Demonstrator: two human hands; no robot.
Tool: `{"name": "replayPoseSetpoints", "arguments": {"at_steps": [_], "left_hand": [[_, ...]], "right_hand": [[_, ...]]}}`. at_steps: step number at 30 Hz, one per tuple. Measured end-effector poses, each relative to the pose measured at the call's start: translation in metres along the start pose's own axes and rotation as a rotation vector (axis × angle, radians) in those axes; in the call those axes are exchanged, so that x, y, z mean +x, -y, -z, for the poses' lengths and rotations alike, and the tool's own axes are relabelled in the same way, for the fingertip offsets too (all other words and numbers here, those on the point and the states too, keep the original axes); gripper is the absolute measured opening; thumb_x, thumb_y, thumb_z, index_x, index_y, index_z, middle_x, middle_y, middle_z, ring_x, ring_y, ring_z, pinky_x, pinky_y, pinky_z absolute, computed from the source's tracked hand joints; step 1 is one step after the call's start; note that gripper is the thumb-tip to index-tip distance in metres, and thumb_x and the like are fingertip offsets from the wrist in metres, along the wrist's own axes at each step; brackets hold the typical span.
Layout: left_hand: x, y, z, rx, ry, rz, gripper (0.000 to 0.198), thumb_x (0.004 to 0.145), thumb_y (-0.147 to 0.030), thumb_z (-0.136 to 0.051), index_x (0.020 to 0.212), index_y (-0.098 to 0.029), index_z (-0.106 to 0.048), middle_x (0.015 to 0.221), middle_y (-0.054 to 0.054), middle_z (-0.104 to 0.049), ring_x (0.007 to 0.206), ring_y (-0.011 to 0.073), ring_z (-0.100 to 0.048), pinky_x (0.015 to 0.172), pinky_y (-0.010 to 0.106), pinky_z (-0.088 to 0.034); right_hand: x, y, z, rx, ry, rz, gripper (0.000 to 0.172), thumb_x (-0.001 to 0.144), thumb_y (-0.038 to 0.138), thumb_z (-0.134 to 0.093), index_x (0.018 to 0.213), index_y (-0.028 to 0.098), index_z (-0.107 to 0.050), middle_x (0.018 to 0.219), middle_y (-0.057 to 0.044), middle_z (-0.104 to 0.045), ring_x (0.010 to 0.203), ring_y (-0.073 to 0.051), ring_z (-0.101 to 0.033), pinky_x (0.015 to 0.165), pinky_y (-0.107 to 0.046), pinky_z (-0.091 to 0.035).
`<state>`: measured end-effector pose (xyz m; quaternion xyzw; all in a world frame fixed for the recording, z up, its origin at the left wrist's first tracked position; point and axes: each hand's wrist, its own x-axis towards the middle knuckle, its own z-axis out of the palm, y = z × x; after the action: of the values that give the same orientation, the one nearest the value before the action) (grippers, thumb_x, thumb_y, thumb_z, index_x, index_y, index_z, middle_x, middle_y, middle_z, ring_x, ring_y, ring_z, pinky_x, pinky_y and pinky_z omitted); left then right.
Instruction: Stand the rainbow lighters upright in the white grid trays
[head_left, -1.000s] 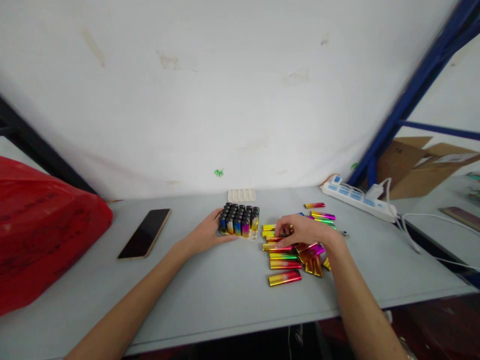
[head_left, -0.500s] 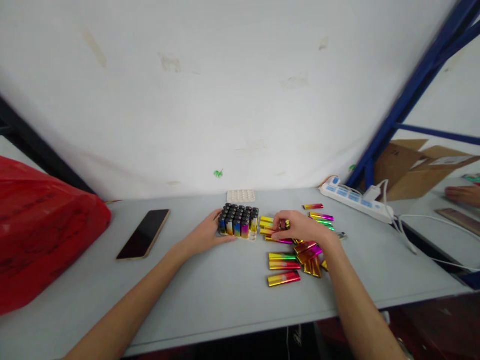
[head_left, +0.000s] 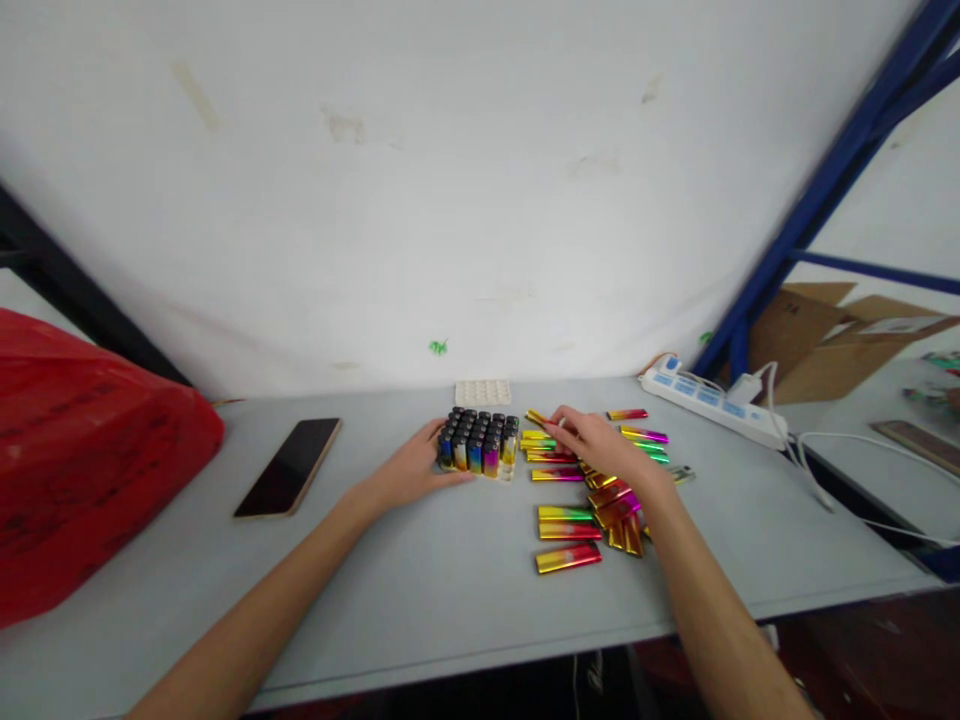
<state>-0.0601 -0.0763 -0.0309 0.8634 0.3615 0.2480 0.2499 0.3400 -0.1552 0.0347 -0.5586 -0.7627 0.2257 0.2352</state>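
Observation:
My left hand (head_left: 411, 465) rests on the grey table (head_left: 420, 580), its fingers curled against the left side of a clear tray (head_left: 480, 443) packed with upright rainbow-coloured lighters. My right hand (head_left: 596, 445) is just right of the tray, fingers pinched on one shiny gold-and-pink lighter sleeve (head_left: 535, 417) that sticks out tilted toward the tray. Below and around that hand lie several loose sleeves (head_left: 568, 528), gold, green and magenta, flat on the table.
A dark phone (head_left: 289, 465) lies at the left beside a red plastic bag (head_left: 82, 460). An empty white tray (head_left: 483, 391) sits by the wall. A white power strip (head_left: 712, 402) with cables, a blue rack post and cardboard boxes (head_left: 832, 330) are at the right.
My right hand has lifted off the sleeve pile and moved up and left toward the tray, now carrying one sleeve. My left hand has stayed on the tray.

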Motion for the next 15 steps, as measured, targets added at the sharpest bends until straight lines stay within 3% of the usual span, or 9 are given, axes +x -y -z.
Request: {"name": "replayPoseSetpoints", "arguments": {"at_steps": [3, 9, 12, 15], "left_hand": [[0.000, 0.000, 0.000, 0.002, -0.004, 0.001, 0.089, 0.096, -0.082, -0.101, 0.162, -0.027, -0.082, 0.181, 0.018, -0.073, 0.172, 0.0469, -0.067, 0.155, 0.065, -0.046], [0.000, 0.001, 0.000, 0.001, 0.003, -0.002, 0.086, 0.096, -0.083, -0.100, 0.160, -0.027, -0.083, 0.179, 0.017, -0.074, 0.171, 0.0465, -0.068, 0.155, 0.064, -0.047], [0.000, 0.003, -0.001, 0.014, 0.016, -0.002, 0.092, 0.098, -0.085, -0.096, 0.165, -0.024, -0.080, 0.183, 0.020, -0.071, 0.173, 0.0478, -0.066, 0.155, 0.065, -0.045], [0.000, 0.005, -0.001, 0.020, 0.019, -0.006, 0.094, 0.099, -0.083, -0.096, 0.166, -0.021, -0.078, 0.184, 0.023, -0.069, 0.174, 0.0495, -0.064, 0.156, 0.066, -0.044]], "right_hand": [[0.005, -0.002, 0.000, -0.048, -0.129, 0.013, 0.030, 0.126, 0.049, -0.068, 0.123, 0.025, -0.085, 0.091, -0.006, -0.086, 0.085, -0.028, -0.077, 0.092, -0.038, -0.058], [0.015, -0.001, -0.011, -0.058, -0.348, 0.050, 0.029, 0.119, 0.049, -0.076, 0.103, 0.025, -0.079, 0.104, -0.013, -0.082, 0.100, -0.031, -0.078, 0.099, -0.043, -0.063], [0.016, 0.004, -0.019, 0.095, -0.394, 0.022, 0.040, 0.124, 0.063, -0.065, 0.103, 0.029, -0.070, 0.108, -0.013, -0.082, 0.105, -0.032, -0.080, 0.102, -0.045, -0.066], [0.017, 0.013, -0.027, 0.358, -0.346, -0.014, 0.053, 0.123, 0.082, -0.054, 0.108, 0.032, -0.060, 0.096, -0.005, -0.081, 0.093, -0.028, -0.082, 0.094, -0.043, -0.067]]}}
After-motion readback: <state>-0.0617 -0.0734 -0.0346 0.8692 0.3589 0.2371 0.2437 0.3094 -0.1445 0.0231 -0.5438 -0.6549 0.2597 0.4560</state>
